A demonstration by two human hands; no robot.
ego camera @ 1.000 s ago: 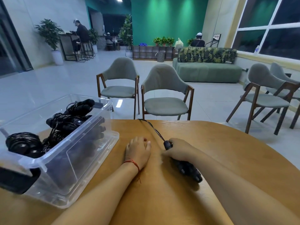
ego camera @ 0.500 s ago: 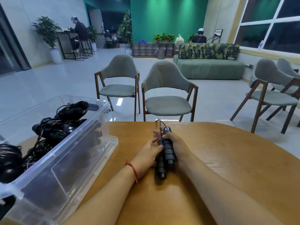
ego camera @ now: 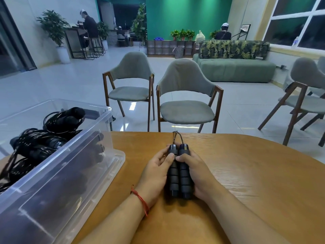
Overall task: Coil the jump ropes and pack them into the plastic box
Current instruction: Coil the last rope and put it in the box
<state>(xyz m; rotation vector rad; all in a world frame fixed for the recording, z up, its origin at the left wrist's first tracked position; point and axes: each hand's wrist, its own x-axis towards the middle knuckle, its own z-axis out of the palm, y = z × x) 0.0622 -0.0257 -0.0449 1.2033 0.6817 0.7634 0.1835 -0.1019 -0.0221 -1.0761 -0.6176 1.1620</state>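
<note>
Two black ribbed jump rope handles [ego camera: 179, 175] lie side by side on the wooden table [ego camera: 255, 182], pointing away from me. My left hand [ego camera: 156, 171] presses against the left handle and my right hand [ego camera: 195, 171] against the right one, holding the pair together. Their thin black rope [ego camera: 176, 136] runs from the handle tops over the table's far edge, where the remainder is hidden. At the left stands a clear plastic box [ego camera: 73, 166] holding several coiled black jump ropes [ego camera: 45, 138].
Two grey chairs [ego camera: 186, 101] stand just beyond the table's far edge, more chairs at the right. The box takes up the table's left part. People sit far back in the room, near a green sofa [ego camera: 235, 69].
A second ago my right hand held one handle alone and my left hand lay flat on the table. Both hands have since brought the two handles together, side by side and straight.
</note>
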